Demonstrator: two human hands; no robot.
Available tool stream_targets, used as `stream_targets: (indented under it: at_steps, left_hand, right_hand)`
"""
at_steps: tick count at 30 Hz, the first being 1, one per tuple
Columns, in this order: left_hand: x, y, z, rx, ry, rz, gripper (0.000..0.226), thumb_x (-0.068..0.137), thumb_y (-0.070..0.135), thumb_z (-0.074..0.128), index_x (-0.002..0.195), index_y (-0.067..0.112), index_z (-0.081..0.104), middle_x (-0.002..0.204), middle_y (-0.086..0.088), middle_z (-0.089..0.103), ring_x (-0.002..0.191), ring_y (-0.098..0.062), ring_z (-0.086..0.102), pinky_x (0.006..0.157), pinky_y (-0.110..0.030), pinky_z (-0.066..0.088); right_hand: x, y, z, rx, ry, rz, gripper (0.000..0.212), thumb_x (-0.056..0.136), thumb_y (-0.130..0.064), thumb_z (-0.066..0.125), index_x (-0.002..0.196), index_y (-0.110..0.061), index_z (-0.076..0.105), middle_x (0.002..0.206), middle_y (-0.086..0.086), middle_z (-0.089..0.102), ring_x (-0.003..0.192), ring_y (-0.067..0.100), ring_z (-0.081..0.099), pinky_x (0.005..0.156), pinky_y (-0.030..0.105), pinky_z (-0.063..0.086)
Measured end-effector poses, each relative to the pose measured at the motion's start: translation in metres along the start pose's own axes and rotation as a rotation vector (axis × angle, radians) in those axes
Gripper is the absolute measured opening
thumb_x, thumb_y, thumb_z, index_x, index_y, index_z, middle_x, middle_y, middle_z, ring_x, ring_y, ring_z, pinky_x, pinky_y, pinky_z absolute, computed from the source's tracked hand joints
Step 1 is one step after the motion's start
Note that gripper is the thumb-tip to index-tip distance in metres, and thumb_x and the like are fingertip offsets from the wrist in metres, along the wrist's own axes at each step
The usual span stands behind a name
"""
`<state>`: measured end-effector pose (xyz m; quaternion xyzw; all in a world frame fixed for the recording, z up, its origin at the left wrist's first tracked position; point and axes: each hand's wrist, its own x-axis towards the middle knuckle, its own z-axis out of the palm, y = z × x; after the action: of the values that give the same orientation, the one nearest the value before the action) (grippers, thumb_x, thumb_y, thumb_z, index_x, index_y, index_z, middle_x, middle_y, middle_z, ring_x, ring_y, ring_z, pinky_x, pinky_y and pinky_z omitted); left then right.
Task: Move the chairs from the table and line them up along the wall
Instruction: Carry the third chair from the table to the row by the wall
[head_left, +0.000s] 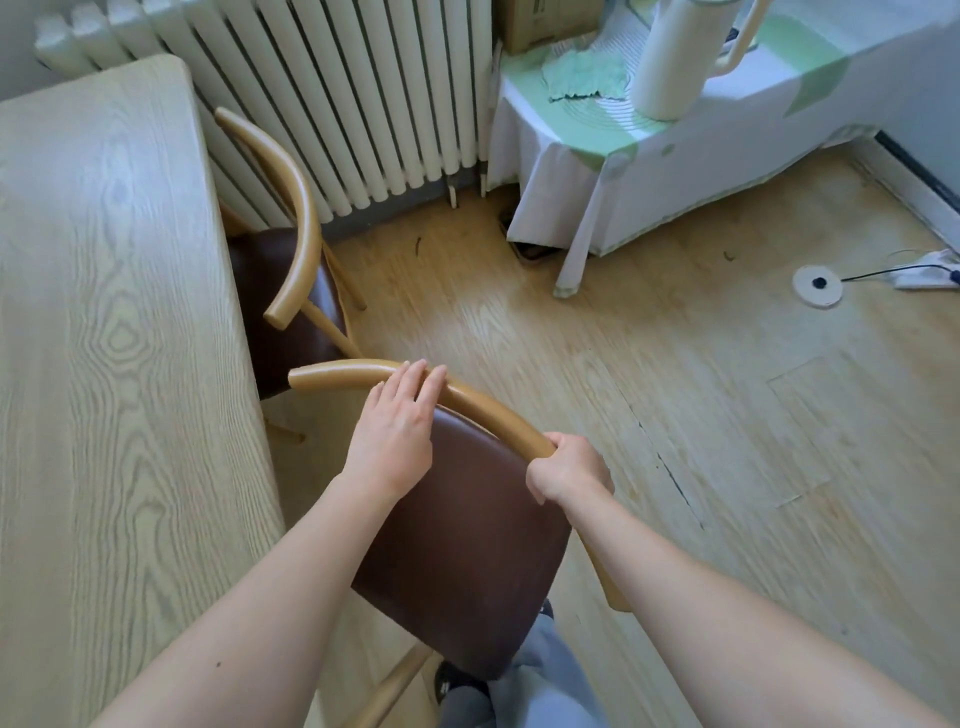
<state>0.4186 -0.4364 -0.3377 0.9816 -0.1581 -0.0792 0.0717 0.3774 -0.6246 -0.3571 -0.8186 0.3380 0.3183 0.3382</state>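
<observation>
The near chair (457, 545) has a brown seat and a curved light-wood back rail, and stands just off the table's right edge. My right hand (569, 467) is clenched around the right part of that rail. My left hand (397, 426) lies flat on the rail's left part, fingers extended over the top. A second chair (291, 218) of the same kind is tucked at the pale wooden table (104, 312) further back, its seat partly under the table edge.
A white radiator (337, 93) runs along the back wall. A cloth-covered stand (649, 171) with a white jug (675, 57) is at the back right. A power strip and cable (924, 273) lie on the wooden floor (623, 364) at far right. My legs show below.
</observation>
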Motion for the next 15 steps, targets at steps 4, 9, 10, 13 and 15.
stream_targets:
  at_steps: [4, 9, 10, 13, 15]
  left_hand:
    - [-0.014, -0.002, -0.005, 0.019, 0.003, -0.009, 0.057, 0.084, 0.001, 0.048, 0.137, 0.02, 0.037, 0.146, -0.005, 0.038, 0.141, -0.023, 0.024, 0.114, -0.044, 0.017]
    - [-0.036, -0.003, -0.01, -0.039, 0.05, -0.013, 0.043, 0.088, 0.012, 0.05, 0.131, 0.017, 0.047, 0.13, -0.003, 0.055, 0.126, -0.024, 0.045, 0.11, -0.044, 0.027]
    - [-0.039, -0.002, -0.011, -0.048, 0.054, -0.011, 0.04, 0.089, 0.014, 0.05, 0.128, 0.017, 0.049, 0.126, -0.004, 0.058, 0.121, -0.024, 0.049, 0.107, -0.043, 0.031]
    - [-0.052, 0.005, -0.016, -0.093, 0.033, 0.01, 0.034, 0.089, 0.016, 0.051, 0.123, 0.018, 0.051, 0.115, -0.004, 0.062, 0.107, -0.026, 0.056, 0.095, -0.039, 0.041]
    - [-0.061, 0.02, -0.017, -0.122, 0.019, 0.043, 0.033, 0.087, 0.017, 0.053, 0.12, 0.017, 0.052, 0.11, -0.005, 0.062, 0.102, -0.026, 0.056, 0.09, -0.037, 0.042]
  right_hand:
    - [-0.026, 0.004, -0.007, -0.094, 0.033, -0.069, 0.071, 0.058, -0.005, 0.061, 0.118, -0.043, 0.061, 0.074, -0.01, 0.06, 0.077, 0.021, 0.057, 0.052, 0.021, 0.035]
    - [-0.058, 0.02, -0.031, -0.198, 0.111, -0.112, 0.072, 0.057, -0.005, 0.061, 0.116, -0.047, 0.061, 0.07, -0.013, 0.056, 0.077, 0.02, 0.055, 0.052, 0.021, 0.035]
    - [-0.065, 0.025, -0.036, -0.208, 0.134, -0.115, 0.073, 0.057, -0.005, 0.061, 0.116, -0.048, 0.061, 0.07, -0.013, 0.055, 0.078, 0.021, 0.055, 0.054, 0.022, 0.037]
    - [-0.09, 0.048, -0.05, -0.223, 0.198, -0.114, 0.073, 0.058, -0.005, 0.06, 0.115, -0.05, 0.06, 0.069, -0.016, 0.052, 0.078, 0.02, 0.055, 0.054, 0.023, 0.036]
    - [-0.107, 0.066, -0.057, -0.217, 0.233, -0.109, 0.072, 0.061, -0.006, 0.058, 0.117, -0.051, 0.058, 0.073, -0.015, 0.054, 0.079, 0.019, 0.055, 0.056, 0.023, 0.036]
